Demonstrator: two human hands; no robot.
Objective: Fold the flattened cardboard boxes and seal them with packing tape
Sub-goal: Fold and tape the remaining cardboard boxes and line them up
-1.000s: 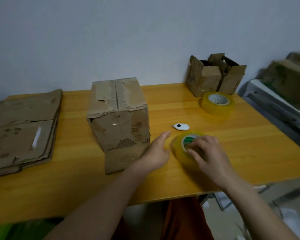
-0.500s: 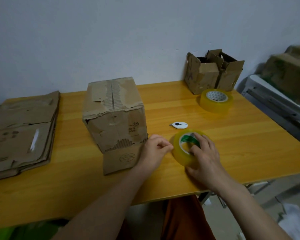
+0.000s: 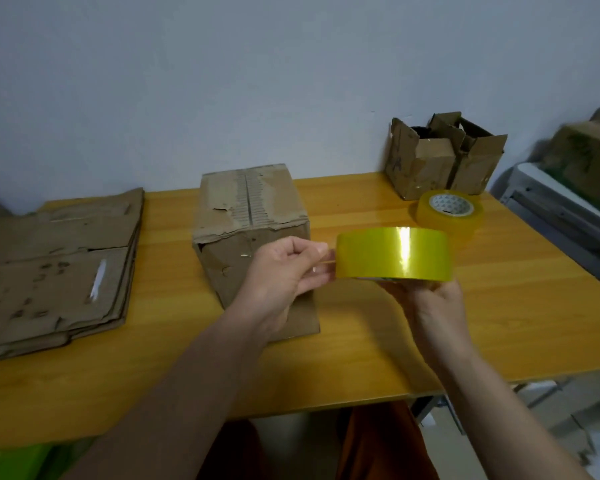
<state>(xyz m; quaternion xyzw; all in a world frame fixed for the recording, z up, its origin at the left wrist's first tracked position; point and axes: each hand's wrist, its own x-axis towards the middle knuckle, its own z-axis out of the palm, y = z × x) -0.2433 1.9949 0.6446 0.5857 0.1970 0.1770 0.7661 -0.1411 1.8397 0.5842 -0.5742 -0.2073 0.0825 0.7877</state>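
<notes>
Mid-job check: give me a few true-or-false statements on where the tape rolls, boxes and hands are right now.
1. The right hand holds a yellow tape roll above the table. True.
2. The left hand rests flat on the folded box. False: it pinches the tape end at the roll.
3. A second tape roll lies on the table. True.
4. The flattened boxes are stacked at the right. False: at the left.

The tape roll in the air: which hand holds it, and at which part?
The right hand holds the tape roll from below, at its lower edge. The left hand pinches the loose tape end at the roll's left side.
</notes>
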